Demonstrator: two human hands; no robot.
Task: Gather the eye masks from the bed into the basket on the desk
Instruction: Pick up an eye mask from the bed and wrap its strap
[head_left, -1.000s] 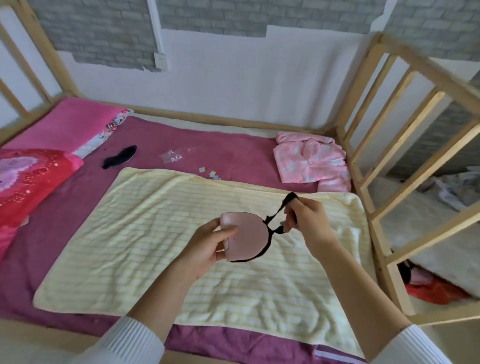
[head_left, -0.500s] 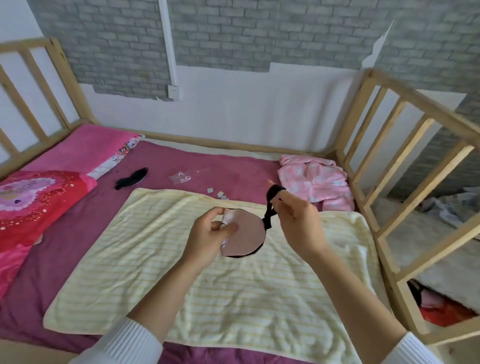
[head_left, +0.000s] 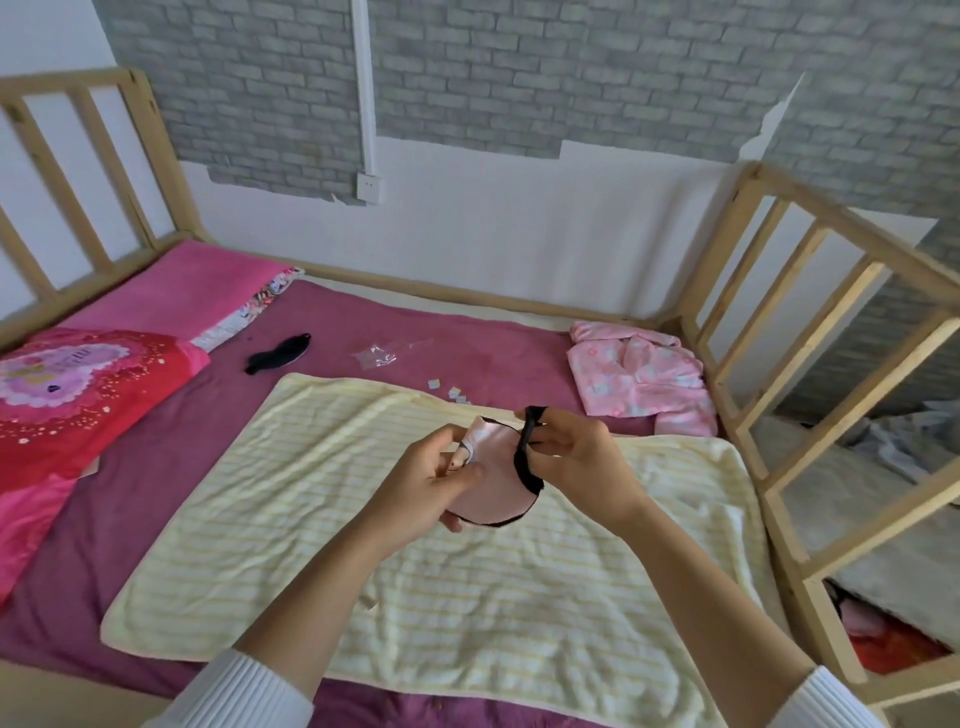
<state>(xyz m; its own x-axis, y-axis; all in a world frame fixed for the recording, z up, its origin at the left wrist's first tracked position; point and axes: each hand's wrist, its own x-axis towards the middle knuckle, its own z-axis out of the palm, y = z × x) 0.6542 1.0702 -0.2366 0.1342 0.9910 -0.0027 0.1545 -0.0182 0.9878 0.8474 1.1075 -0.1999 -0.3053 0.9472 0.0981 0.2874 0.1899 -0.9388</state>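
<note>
A folded pink eye mask (head_left: 493, 478) with black trim is held in the air above the yellow striped towel (head_left: 426, 571). My left hand (head_left: 426, 488) grips its left side between thumb and fingers. My right hand (head_left: 576, 457) pinches the mask's black strap at its right edge. A black eye mask (head_left: 278, 353) lies on the purple sheet at the far left of the bed, near the pillows. The basket and the desk are out of view.
Red and pink pillows (head_left: 78, 395) lie at the left. A crumpled clear plastic wrapper (head_left: 379, 356) and small paper bits (head_left: 449, 392) sit on the sheet. Pink pyjamas (head_left: 644, 379) are bunched at the far right corner. Wooden bed rails (head_left: 779, 364) bound the right side.
The view has tilted up, showing more wall. My hands have brought the mask closer together, and my right hand has drawn the strap up against the mask's right edge.
</note>
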